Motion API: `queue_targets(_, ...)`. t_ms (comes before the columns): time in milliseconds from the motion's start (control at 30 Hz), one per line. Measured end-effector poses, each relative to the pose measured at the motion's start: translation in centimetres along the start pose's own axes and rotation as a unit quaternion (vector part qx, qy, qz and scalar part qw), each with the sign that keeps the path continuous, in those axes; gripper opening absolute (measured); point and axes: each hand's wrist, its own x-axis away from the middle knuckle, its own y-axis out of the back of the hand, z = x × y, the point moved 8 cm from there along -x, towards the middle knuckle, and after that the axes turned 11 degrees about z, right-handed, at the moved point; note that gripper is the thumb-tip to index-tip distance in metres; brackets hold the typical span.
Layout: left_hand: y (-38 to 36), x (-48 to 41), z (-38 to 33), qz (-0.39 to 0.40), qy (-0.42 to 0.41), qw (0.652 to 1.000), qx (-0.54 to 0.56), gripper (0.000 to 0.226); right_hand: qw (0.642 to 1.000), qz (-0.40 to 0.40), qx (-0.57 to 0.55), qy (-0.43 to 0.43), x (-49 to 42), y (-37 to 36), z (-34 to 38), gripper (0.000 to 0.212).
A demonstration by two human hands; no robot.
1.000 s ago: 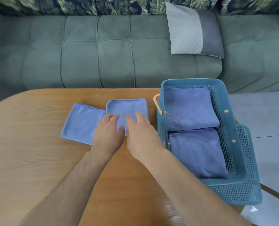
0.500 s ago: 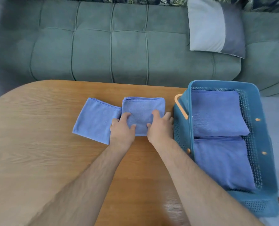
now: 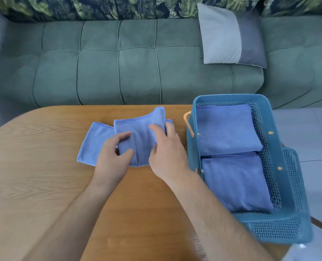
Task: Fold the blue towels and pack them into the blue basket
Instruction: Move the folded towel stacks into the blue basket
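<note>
A folded blue towel [image 3: 141,132] is lifted off the wooden table [image 3: 34,185], held at its near edge by both hands. My left hand [image 3: 113,159] pinches its left side and my right hand [image 3: 165,153] grips its right side, so the cloth sags in the middle. Under and left of it lies a second folded blue towel [image 3: 92,146] flat on the table. The blue basket [image 3: 280,159] stands at the table's right edge with two folded blue towels inside, one at the far end [image 3: 226,129] and one at the near end [image 3: 235,183].
A green sofa [image 3: 118,66] runs behind the table, with a grey cushion [image 3: 230,38] on it. The basket has an orange handle [image 3: 188,123] on its left wall and hangs partly over the table's right edge, above a tiled floor [image 3: 318,147].
Both hands went from resting flat on the top towel to gripping it and raising it off the lower towel. The camera view shifted slightly.
</note>
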Motion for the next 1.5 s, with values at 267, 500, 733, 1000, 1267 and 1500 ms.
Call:
queue_targets(267,-7.1,4.1,-13.6,0.040,-0.191,0.973,-0.123,0.056,0.992,-0.125,0.005,-0.013,7.1,13.7,-4.6,0.065)
queue_targets(500,-19.0,2.1,-16.1,0.114,-0.178,0.913,-0.349,0.062,0.991,-0.104,0.010,-0.080,6.6,16.9,-14.6,0.064)
queue_targets(733,-21.1,0.4,-14.8,0.004,-0.220,0.792,-0.569,0.033,0.956,-0.090,0.234,-0.154,4.8,14.2,-16.9,0.069)
queue_targets(1000,-23.3,-2.5,-13.5,0.104,-0.176,0.694,-0.690,0.073,0.972,-0.006,0.218,-0.086,2.2,8.8,-17.7,0.061)
queue_targets(1267,-25.3,-3.2,-14.1,0.147,-0.161,0.646,-0.731,0.072,0.973,0.040,0.210,-0.091,0.9,7.7,-19.6,0.059)
queue_targets(1500,-20.2,-0.6,-15.2,0.034,-0.340,0.758,-0.555,0.051,0.976,-0.100,0.189,-0.041,4.3,10.9,-14.0,0.051)
